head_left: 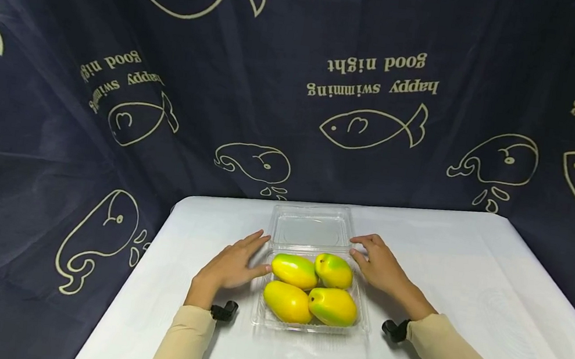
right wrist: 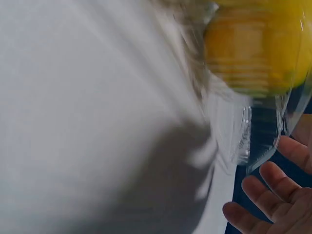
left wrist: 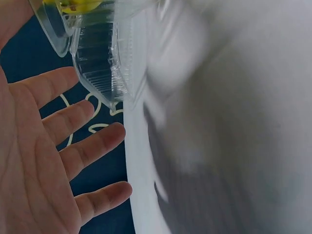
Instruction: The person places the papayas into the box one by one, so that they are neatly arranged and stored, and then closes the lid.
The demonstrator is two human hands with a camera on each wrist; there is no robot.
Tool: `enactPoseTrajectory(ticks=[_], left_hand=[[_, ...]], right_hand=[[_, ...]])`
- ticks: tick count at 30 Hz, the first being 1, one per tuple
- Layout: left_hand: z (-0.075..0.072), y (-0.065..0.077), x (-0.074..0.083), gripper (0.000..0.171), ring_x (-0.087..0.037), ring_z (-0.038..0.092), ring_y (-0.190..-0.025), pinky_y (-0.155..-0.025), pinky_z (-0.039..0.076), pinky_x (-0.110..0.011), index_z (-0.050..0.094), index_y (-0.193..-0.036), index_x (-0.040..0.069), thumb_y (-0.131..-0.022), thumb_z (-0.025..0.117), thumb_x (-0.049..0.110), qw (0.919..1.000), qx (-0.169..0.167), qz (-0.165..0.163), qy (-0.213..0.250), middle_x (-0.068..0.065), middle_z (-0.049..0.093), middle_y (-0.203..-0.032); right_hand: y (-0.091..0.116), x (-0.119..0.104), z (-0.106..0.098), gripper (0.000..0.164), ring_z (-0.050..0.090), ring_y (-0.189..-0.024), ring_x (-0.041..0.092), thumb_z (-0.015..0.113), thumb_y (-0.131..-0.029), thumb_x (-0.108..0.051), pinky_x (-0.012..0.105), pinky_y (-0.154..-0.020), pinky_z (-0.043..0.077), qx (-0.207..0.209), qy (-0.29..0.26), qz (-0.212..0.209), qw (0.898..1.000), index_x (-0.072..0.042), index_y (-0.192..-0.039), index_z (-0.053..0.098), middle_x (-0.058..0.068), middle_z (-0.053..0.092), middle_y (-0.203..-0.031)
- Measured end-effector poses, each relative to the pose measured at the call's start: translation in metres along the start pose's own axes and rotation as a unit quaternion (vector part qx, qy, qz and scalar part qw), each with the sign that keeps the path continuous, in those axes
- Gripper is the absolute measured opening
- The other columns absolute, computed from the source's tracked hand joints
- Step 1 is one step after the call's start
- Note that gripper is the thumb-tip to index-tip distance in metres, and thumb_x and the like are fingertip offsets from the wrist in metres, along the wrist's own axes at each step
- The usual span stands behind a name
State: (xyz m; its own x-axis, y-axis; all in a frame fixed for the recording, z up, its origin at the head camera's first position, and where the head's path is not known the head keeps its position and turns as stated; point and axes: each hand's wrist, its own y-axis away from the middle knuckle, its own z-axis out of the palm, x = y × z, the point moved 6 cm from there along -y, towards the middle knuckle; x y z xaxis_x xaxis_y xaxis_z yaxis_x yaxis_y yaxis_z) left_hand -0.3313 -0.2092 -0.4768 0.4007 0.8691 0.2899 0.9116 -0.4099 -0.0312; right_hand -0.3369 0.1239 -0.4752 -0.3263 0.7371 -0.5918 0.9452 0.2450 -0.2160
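Observation:
A clear plastic clamshell box (head_left: pixel 363 322) lies opened out on the table, its lid (head_left: pixel 311 241) folded back toward the far edge. Several yellow-green mangoes (head_left: pixel 287 302) fill the base in two rows. My left hand (head_left: pixel 230 266) is at the box's left side, fingers spread, fingertips right by the lid's near left corner and thumb at the base's rim. On the other side my right hand (head_left: pixel 382 267) has its fingers loosely bent, tips at the lid's near right corner. Both palms face the box in the wrist views, and neither hand grips anything.
The box stands on a white-covered table (head_left: pixel 462 315). Behind and beside the table hangs a dark blue curtain (head_left: pixel 276 85) with fish and whale drawings. Each wrist wears a black camera, a left one (head_left: pixel 224 311) and a right one (head_left: pixel 395 330), near the box's sides.

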Motion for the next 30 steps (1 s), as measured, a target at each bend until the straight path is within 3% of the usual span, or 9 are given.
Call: enactPoseTrajectory(ticks=[12, 24, 30], left_hand=[[-0.003, -0.007, -0.010, 0.086, -0.031, 0.033, -0.150, -0.118, 0.032, -0.057, 0.030, -0.158, 0.035, -0.087, 0.046, 0.080, 0.9998, -0.006, -0.019, 0.007, 0.004, 0.025, -0.167], [-0.003, -0.011, -0.017, 0.086, -0.023, 0.029, -0.153, -0.122, 0.029, -0.052, 0.031, -0.158, 0.031, -0.088, 0.049, 0.077, 0.9986, -0.007, -0.025, 0.047, 0.003, 0.027, -0.166], [0.003, -0.010, -0.020, 0.084, -0.025, 0.029, -0.153, -0.122, 0.028, -0.052, 0.034, -0.158, 0.028, -0.089, 0.053, 0.072, 0.9976, -0.010, -0.025, 0.063, 0.000, 0.029, -0.166]], right_hand=[[-0.013, 0.006, -0.004, 0.045, 0.061, -0.110, 0.034, 0.055, -0.103, -0.030, 0.054, -0.093, 0.052, -0.025, -0.005, -0.013, 1.000, -0.004, -0.139, 0.057, 0.022, 0.058, -0.127], [-0.024, 0.012, 0.001, 0.058, 0.065, -0.109, 0.035, 0.053, -0.103, -0.031, 0.049, -0.091, 0.055, -0.046, -0.031, 0.036, 0.998, 0.007, -0.147, 0.043, 0.021, 0.064, -0.120], [-0.021, 0.017, 0.007, 0.058, 0.062, -0.116, 0.039, 0.052, -0.104, -0.034, 0.051, -0.095, 0.053, -0.060, -0.054, 0.052, 0.995, 0.007, -0.144, 0.047, 0.021, 0.064, -0.122]])
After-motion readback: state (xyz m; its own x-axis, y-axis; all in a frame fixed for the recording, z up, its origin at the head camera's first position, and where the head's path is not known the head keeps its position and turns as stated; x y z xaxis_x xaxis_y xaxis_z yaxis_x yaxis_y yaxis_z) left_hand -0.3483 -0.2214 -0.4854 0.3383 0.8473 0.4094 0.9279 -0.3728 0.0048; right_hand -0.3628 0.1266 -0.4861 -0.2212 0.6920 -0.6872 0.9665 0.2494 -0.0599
